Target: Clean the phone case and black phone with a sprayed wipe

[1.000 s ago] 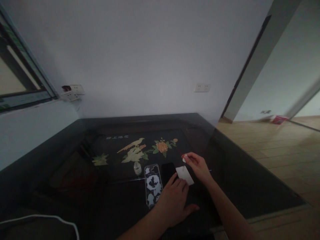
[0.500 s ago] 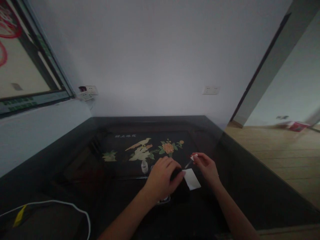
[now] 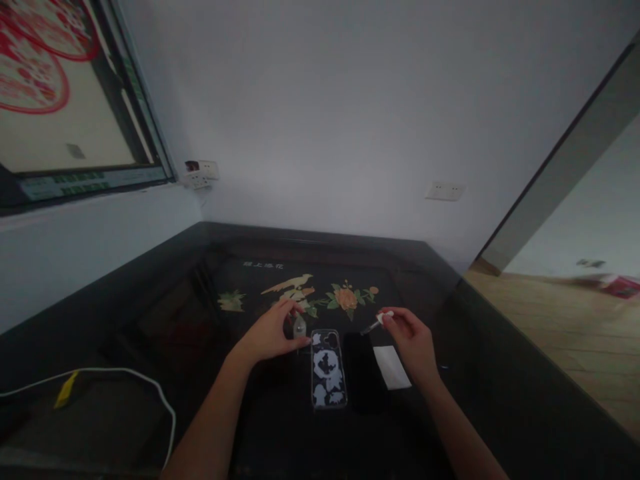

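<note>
My left hand (image 3: 273,335) is at a small clear bottle (image 3: 299,327), with thumb and fingers spread around its near left side. No firm grip on the bottle is visible. My right hand (image 3: 411,339) pinches the white cap of a dropper (image 3: 373,327), whose clear tube points down and left. Below that tube lies a flat black phone-shaped object (image 3: 366,377). Left of it lies a clear phone case (image 3: 328,370) with white patterns. A white rectangular sheet (image 3: 392,367) rests between the black object and my right hand.
The glossy black table (image 3: 280,427) carries an inlaid bird and flower picture (image 3: 346,297). A white cable (image 3: 120,371) with a yellow tag (image 3: 66,389) curves at the left. Behind the table stands a wall with sockets (image 3: 445,191).
My left hand has moved left, from over the black object and phone case to the bottle, uncovering both. My right hand still holds the dropper above the black object. The view has shifted slightly.
</note>
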`<state>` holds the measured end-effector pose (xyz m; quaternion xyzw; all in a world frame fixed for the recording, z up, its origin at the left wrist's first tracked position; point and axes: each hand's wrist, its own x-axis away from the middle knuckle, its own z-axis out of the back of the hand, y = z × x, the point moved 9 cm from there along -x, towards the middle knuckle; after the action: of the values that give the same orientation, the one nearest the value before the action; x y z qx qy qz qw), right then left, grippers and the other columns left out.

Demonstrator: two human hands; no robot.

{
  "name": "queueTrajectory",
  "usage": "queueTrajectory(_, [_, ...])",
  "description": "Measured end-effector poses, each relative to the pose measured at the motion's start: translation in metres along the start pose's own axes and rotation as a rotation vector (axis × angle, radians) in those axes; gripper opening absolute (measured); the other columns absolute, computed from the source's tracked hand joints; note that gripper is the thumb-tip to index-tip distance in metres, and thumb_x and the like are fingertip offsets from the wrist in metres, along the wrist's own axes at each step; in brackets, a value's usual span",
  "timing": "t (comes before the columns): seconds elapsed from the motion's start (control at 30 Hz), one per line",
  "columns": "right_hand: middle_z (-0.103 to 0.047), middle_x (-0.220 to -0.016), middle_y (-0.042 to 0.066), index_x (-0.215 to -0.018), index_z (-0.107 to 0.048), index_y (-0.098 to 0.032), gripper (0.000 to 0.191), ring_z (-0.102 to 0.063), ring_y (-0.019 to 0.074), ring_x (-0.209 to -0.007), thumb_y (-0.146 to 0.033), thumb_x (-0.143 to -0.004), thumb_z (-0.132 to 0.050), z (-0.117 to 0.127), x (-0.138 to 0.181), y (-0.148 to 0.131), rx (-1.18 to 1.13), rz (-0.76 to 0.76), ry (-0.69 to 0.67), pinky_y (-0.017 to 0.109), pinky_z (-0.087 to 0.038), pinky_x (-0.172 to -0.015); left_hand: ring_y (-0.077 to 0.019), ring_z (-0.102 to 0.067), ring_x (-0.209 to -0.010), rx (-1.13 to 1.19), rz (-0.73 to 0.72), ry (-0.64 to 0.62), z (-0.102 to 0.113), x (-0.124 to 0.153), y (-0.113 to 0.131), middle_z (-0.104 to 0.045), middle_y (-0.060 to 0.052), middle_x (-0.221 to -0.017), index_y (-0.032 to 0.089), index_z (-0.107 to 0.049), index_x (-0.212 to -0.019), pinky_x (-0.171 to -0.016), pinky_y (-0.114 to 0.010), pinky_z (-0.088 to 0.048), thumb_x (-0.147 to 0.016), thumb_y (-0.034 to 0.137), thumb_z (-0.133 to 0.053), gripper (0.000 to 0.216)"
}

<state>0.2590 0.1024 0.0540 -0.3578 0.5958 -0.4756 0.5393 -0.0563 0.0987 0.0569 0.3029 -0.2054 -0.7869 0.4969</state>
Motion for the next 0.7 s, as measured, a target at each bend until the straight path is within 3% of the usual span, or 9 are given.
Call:
queueTrajectory(0.17, [-0.077, -0.092, 0.007, -0.093, -0.073, -0.022, 0.027, -0.073, 0.0229, -0.086, -0.046, -0.082, -0.079, -0.059, -0.005, -0.036, -0.046, 0.084, -0.125, 0.036, -0.061, -0.084, -0.0213, -0.062, -0.092, 0.007, 0.017, -0.023, -0.004, 0.0, -0.007, -0.065, -0.004, -0.105, 0.023, -0.061, -0.111, -0.085, -0.034, -0.05, -0.076, 0.044, -0.08, 0.044])
queueTrajectory(0.4, [-0.075, -0.103, 0.008, -0.099, -0.073, -0.023, 0.02, -0.071, 0.0222, -0.092, -0.041, -0.092, -0.069, -0.137, -0.002, -0.072, 0.021, 0.273, -0.281, 0.035, -0.06, -0.083, -0.0196, -0.061, -0.082, -0.02, 0.039, -0.047, -0.008, -0.001, -0.011, -0.066, -0.004, -0.093, 0.019, -0.064, -0.098, -0.078, -0.032, -0.048, -0.082, 0.04, -0.072, 0.027])
queueTrajectory(0.53, [-0.073, -0.1, 0.006, -0.1, -0.073, -0.023, 0.014, -0.07, 0.021, -0.088, -0.035, -0.094, -0.067, -0.159, 0.001, -0.078, 0.085, 0.368, -0.315, 0.034, -0.06, -0.078, -0.0187, -0.06, -0.077, -0.041, 0.059, -0.05, -0.008, -0.002, -0.012, -0.064, -0.002, -0.085, 0.019, -0.062, -0.089, -0.074, -0.03, -0.046, -0.082, 0.039, -0.07, 0.022])
queueTrajectory(0.7, [-0.071, -0.101, 0.006, -0.099, -0.071, -0.023, 0.009, -0.069, 0.0201, -0.087, -0.031, -0.094, -0.067, -0.17, 0.005, -0.067, 0.094, 0.381, -0.338, 0.033, -0.059, -0.078, -0.0181, -0.059, -0.074, -0.027, 0.066, -0.049, -0.009, -0.002, -0.013, -0.064, -0.002, -0.082, 0.019, -0.061, -0.086, -0.072, -0.029, -0.046, -0.081, 0.037, -0.07, 0.021])
